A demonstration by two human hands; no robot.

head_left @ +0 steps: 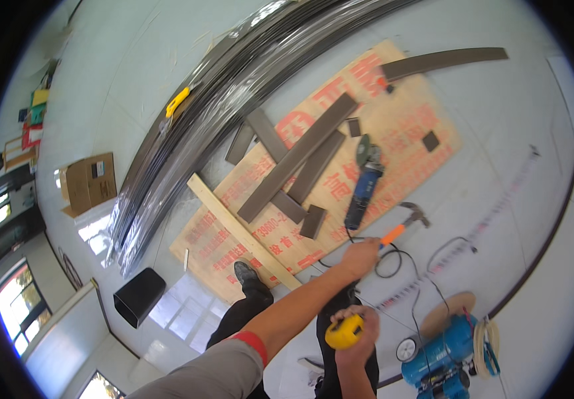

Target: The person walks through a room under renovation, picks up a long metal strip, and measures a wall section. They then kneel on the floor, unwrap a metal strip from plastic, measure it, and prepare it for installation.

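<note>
My left hand (361, 258) reaches forward across my body, its fingers closed round the end of the orange-handled claw hammer (392, 235), whose metal head points away to the right. Close to my legs, my right hand (360, 339) is wrapped round a yellow tape measure (344, 332). Just beyond the hammer lies a blue angle grinder (365, 189) with its cord trailing. Left of it, dark brown strips (300, 153) and short cut pieces (312, 221) are spread over a printed wooden board (427, 106). A pale wooden batten (240, 229) crosses the board's near left part.
Long plastic-wrapped dark strips (234, 86) run along the far left, a yellow utility knife (178, 102) on them. A blue air compressor (443, 349) stands at lower right, with loose cords nearby. A black bin (139, 297) and cardboard box (91, 181) are at left.
</note>
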